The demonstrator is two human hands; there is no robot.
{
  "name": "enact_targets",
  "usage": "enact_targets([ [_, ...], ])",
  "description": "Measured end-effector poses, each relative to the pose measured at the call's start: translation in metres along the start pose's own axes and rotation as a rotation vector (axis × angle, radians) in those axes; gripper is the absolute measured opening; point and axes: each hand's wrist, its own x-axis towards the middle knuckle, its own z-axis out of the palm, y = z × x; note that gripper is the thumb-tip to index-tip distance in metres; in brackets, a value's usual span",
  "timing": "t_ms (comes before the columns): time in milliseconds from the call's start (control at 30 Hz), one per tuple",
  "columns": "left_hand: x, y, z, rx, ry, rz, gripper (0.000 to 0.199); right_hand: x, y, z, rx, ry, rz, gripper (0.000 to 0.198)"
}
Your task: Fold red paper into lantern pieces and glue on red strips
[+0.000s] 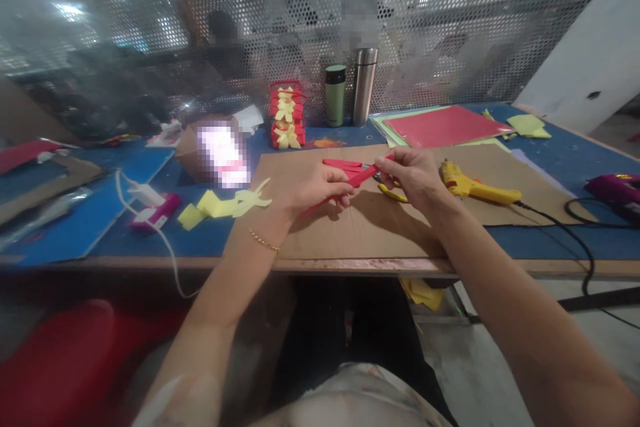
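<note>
Over a brown cardboard sheet (pixel 320 233), both hands hold a narrow red strip (pixel 364 175), which looks like paper or felt. My left hand (pixel 325 188) pinches its near end between thumb and fingers. At the far end, my right hand (pixel 413 173) is closed on the strip with thumb and fingertips. More red pieces (pixel 343 165) show just behind the left fingers. A yellow-handled tool (pixel 393 193), perhaps scissors or pliers, lies partly hidden under my right hand. To the right of that hand rests a yellow glue gun (pixel 480 191) with a black cord.
Behind the cardboard stand a green tumbler (pixel 335 97), a steel flask (pixel 365 88) and a red item with yellow flowers (pixel 287 113). Red sheets (pixel 450 125) lie back right. Yellow cutouts (pixel 220 203), a purple power block (pixel 156 212) and a lit phone (pixel 224 152) are left. A purple glue gun (pixel 615 193) sits far right.
</note>
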Motion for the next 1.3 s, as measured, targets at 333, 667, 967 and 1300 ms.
enact_targets([
  [333,0.003,-0.005,0.004,-0.043,0.032,-0.029,0.017,0.000,0.003,0.007,-0.059,-0.004,0.030,0.050],
  [667,0.008,-0.004,0.004,0.011,0.022,0.020,0.018,-0.006,0.007,0.021,-0.083,-0.054,0.018,0.044],
  [967,0.001,-0.007,0.000,0.031,0.014,-0.036,0.019,-0.016,-0.008,0.015,-0.304,-0.131,-0.002,0.050],
  [1300,0.005,-0.010,-0.001,0.174,-0.088,-0.114,0.021,-0.007,0.010,0.010,-0.697,-0.343,-0.106,0.031],
])
